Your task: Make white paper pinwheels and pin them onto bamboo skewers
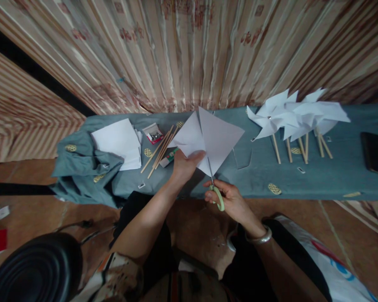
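Note:
A white paper sheet [222,136] with slits running in from its corners is pinched in my left hand [187,164], thumb on top. My right hand [229,199] has its fingers through the handles of green-handled scissors [219,197]. The scissor blades lie at the paper's near corner, along a line towards the middle. Left of my left hand lie several thin wooden sticks [159,155], a small green and white box [169,158] and an open red and white box [153,134] of small metal pins. Several white paper pinwheels [297,115] on sticks lie to the right.
A stack of white paper [118,142] lies on the left of the cloth-covered table [258,180]. A dark phone-like object [376,152] is at the right end. Behind hangs a striped curtain [192,54]. A black round stool [34,268] stands at lower left.

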